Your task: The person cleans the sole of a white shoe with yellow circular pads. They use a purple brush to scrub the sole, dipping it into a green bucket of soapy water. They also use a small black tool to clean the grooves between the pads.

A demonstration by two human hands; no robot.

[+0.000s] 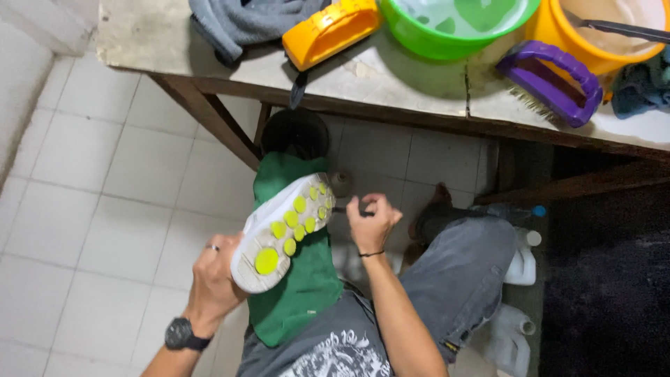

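Shoe (283,234) sole-up over my lap on green cloth (300,293), long axis running near-left heel to far-right toe. My left hand (213,272) clamped round heel end, nearest part of shoe. My right hand (371,222) just right of toe, fingers closed on small dark thing, maybe brush or lace; too small to tell. Hands apart, shoe between them. Upper of shoe hidden under sole. Table (419,91) far side; purple brush (551,80), green basin (453,28) cut off at top edge.
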